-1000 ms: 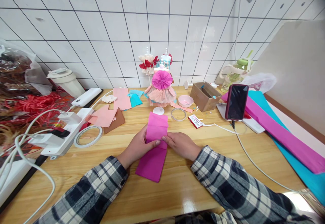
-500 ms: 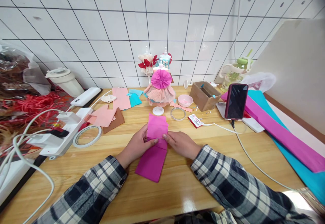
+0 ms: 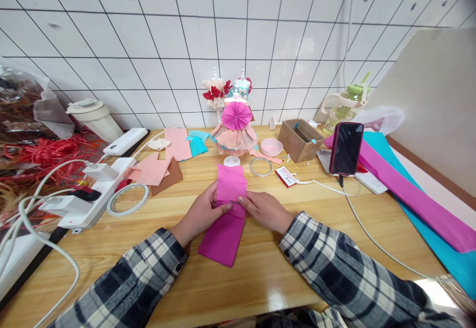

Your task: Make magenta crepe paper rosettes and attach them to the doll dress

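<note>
A long strip of magenta crepe paper [image 3: 223, 236] lies between my hands, with a fold across its middle. Its far part looks lighter pink, its near part darker. My left hand [image 3: 201, 212] pinches the strip's left edge, thumb on top at the fold. From the right, my right hand [image 3: 266, 210] grips the other edge between thumb and fingers. Just beyond the paper stands a small dress form [image 3: 234, 137] with a pleated magenta fan on its chest and a ruffled peach skirt. Two more dressed forms stand behind it, partly hidden.
Left are a power strip [image 3: 100, 201] with cables, a tape roll [image 3: 127, 199] and peach paper pieces [image 3: 152, 169]. Beyond my right hand are a smaller tape roll [image 3: 261, 166], a pink bowl [image 3: 271, 147], a cardboard box [image 3: 300, 141], a phone [image 3: 346, 148] and long paper sheets [image 3: 416, 194].
The far part of the magenta paper has shifted very slightly to the right. Both hands keep their hold in nearly the same place.
</note>
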A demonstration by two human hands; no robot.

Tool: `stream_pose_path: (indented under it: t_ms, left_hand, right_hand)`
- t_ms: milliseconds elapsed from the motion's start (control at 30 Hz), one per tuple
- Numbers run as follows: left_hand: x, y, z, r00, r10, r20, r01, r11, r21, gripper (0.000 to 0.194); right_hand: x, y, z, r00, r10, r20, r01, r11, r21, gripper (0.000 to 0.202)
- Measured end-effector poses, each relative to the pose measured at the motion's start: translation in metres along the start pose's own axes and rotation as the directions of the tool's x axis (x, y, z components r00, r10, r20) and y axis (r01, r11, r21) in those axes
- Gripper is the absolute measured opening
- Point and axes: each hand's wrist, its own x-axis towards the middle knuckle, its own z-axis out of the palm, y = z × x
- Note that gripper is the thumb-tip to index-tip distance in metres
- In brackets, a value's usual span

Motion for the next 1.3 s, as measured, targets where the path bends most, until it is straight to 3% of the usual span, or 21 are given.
stream_pose_path:
  t_ms: [167,367,500,700,967,1133,1300]
  left_hand:
    - [0.000,0.001,0.001,1.000,0.001,-0.010,-0.002,1.000,-0.028,0.061]
    - [-0.003,0.003,-0.001,0.999,-0.041,0.010,0.043,0.985,-0.168,0.088]
    - [-0.004,0.001,-0.003,0.997,-0.072,0.023,0.074,0.985,-0.156,0.096]
    - [-0.003,0.000,-0.002,0.996,-0.075,0.044,0.080,0.991,-0.106,0.097]
    - [-0.003,0.001,-0.001,0.997,-0.076,0.032,0.078,0.994,-0.079,0.100]
    - [-0.003,0.000,-0.003,0.999,-0.018,-0.034,0.018,1.000,0.008,0.094]
    - [-0.004,0.000,-0.004,0.999,-0.034,-0.038,0.030,0.996,-0.082,0.087]
  right_hand:
    - [0.002,0.002,0.001,1.000,-0.022,-0.023,0.022,0.999,0.031,0.049]
    - [0.003,0.002,-0.003,0.998,-0.028,-0.048,0.034,0.992,0.124,0.055]
    - [0.004,0.003,-0.001,0.999,0.001,-0.038,0.005,0.987,0.161,0.059]
    - [0.007,0.004,0.005,0.996,-0.015,-0.085,0.027,0.989,0.143,0.053]
    - [0.008,0.001,0.007,0.997,-0.051,-0.065,0.061,0.985,0.161,0.047]
    - [0.008,0.003,0.006,0.995,-0.042,-0.090,0.059,0.979,0.193,0.046]
    - [0.007,0.004,0.004,0.994,-0.034,-0.108,0.057,0.974,0.220,0.041]
